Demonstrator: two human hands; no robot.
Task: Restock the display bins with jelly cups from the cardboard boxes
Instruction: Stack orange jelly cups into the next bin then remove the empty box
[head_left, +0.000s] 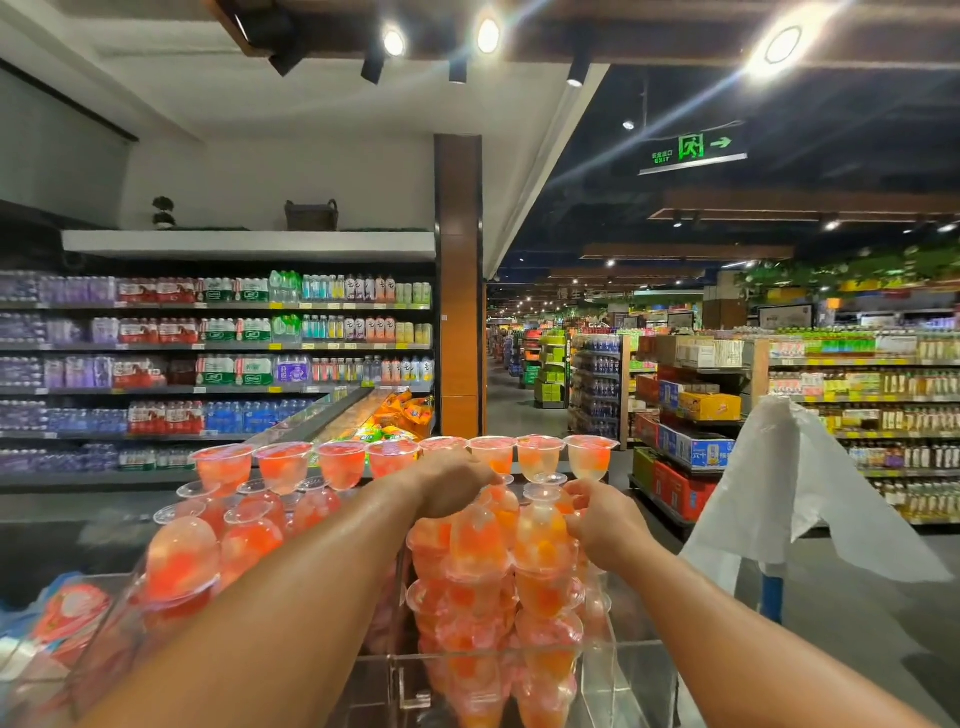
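While both bare forearms reach forward and slightly upward from the bottom corners, the left hand (451, 483) lies knuckles-up with its fingers curled over the top of the jelly cup stack (511, 561), and the right hand (605, 517) comes in from the side, fingertips pinching one jelly cup (545, 525) near the top. The clear bin (597, 670) below is hard, glossy plastic with straight walls, packed with domed, translucent cups of orange and red fruit (many turned upside down). A second pile (228, 530) fills the neighbouring compartment on the left. Along the back edge stands a row of upright cups (395, 460), rims flared. A white plastic bag (795, 493) hangs crumpled at right.
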